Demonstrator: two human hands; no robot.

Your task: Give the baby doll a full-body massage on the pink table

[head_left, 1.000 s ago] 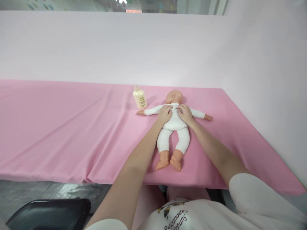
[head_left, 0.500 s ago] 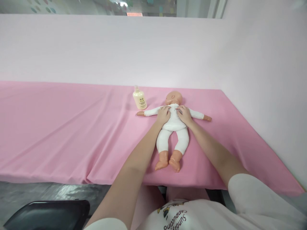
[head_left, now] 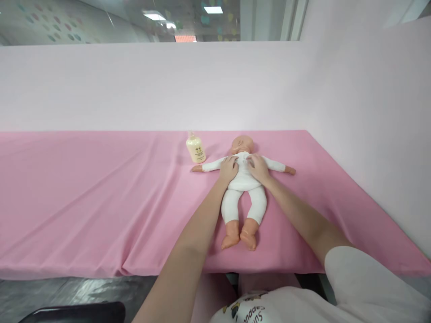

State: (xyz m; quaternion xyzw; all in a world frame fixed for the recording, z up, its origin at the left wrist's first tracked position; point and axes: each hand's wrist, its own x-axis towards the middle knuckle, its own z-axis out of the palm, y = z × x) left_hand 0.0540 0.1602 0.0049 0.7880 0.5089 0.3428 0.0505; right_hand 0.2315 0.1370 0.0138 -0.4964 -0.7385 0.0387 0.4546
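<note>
A baby doll (head_left: 245,179) in a white suit lies on the pink-covered table with its arms stretched out sideways. Its feet point towards me and its bald head is turned to the left. My left hand (head_left: 229,169) rests on the left side of the doll's chest, fingers extended and lying flat. On the other side of the chest lies my right hand (head_left: 258,168), likewise open and flat, with a strip of white cloth showing between the two. Just beyond the doll's left-hand arm, as I see it, stands a bottle of pale yellow liquid (head_left: 196,150).
The pink cloth (head_left: 84,193) spreads far to the left and hangs over the front edge. A white wall (head_left: 151,89) rises behind the table, and another (head_left: 380,125) borders it on the right. A black chair (head_left: 74,312) is at the lower left.
My view has tilted up, so everything appears lower. Both hands stay on the doll's chest. The doll's legs have shifted slightly to the right.
</note>
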